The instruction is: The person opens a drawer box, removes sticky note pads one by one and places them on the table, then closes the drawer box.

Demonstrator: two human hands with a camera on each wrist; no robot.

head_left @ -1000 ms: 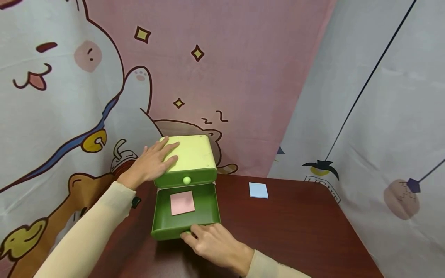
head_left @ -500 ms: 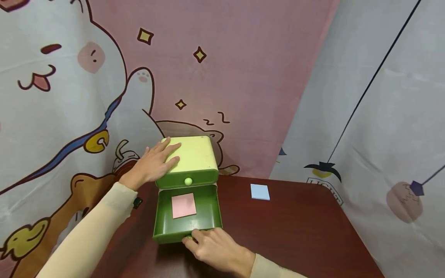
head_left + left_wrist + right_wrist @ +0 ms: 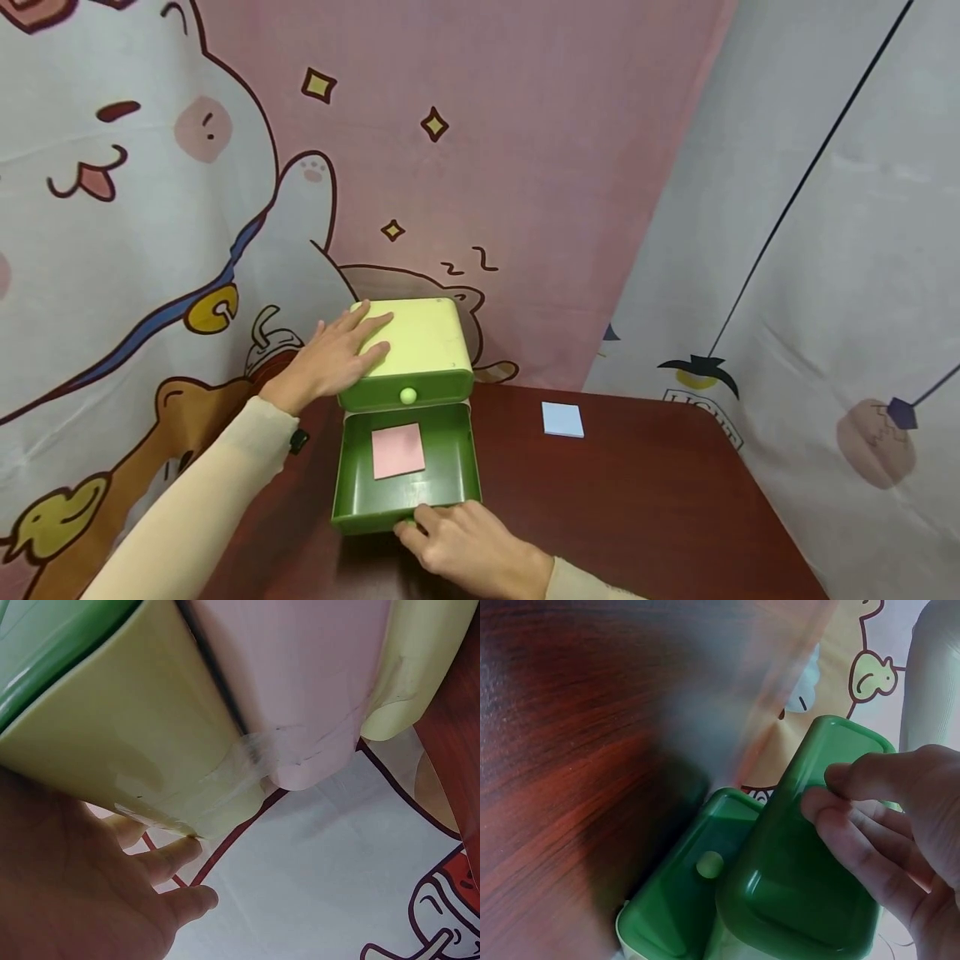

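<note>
A small drawer cabinet (image 3: 423, 335) with a pale yellow top and green drawer fronts stands on the table. My left hand (image 3: 324, 360) rests on its top left side, fingers spread. In the left wrist view, yellow and pink casing sections (image 3: 300, 682) show beside that hand. Below the top drawer, a green drawer (image 3: 453, 475) is pulled out, with a pink sticky note pad (image 3: 398, 451) lying inside. My right hand (image 3: 476, 546) pinches the knob at this drawer's front; the fingers mostly cover it. Another drawer's round knob (image 3: 709, 865) shows in the right wrist view.
A light blue sticky note pad (image 3: 562, 419) lies on the dark red-brown table (image 3: 637, 500), right of the cabinet. Close behind hangs a cartoon-printed cloth (image 3: 540, 192). A small dark object (image 3: 298, 440) is by the left sleeve.
The pulled-out drawer has come slightly further toward me, with my right hand on its knob. My left hand stays on the cabinet top. The head view has shifted a little.
</note>
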